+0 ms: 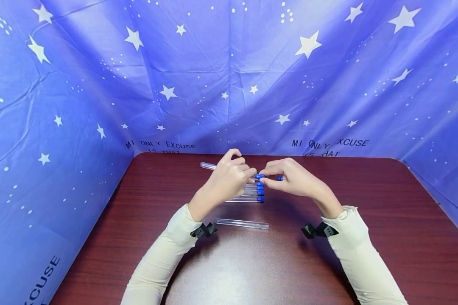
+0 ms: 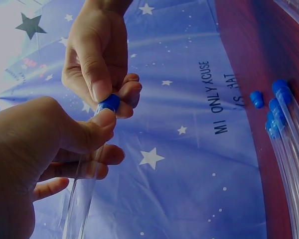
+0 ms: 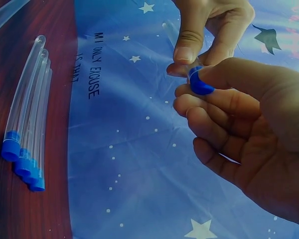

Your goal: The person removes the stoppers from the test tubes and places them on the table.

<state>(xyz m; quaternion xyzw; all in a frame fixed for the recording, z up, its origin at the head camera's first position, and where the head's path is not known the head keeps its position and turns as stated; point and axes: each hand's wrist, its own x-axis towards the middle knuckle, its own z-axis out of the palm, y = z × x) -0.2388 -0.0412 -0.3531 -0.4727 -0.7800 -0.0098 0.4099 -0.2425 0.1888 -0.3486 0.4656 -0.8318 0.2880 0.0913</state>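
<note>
My left hand [image 1: 230, 176] grips a clear test tube [image 2: 82, 194] near its mouth, and the tube's rounded end points away to the left in the head view. The thumb and fingers of my right hand [image 1: 295, 178] pinch a blue stopper [image 3: 199, 82] at that mouth. In the left wrist view the blue stopper [image 2: 109, 102] sits at the tube's end, between both hands. Below the hands lies a row of several capped test tubes [image 3: 27, 104] side by side, blue caps toward the right. A loose blue stopper [image 2: 257, 99] lies on the table near the row.
One test tube without a cap [image 1: 242, 223] lies nearer the front on the dark red wooden table [image 1: 137, 237]. A blue cloth with white stars [image 1: 229, 76] hangs behind and beside the table. Each sleeved wrist carries a small black camera [image 1: 204, 230].
</note>
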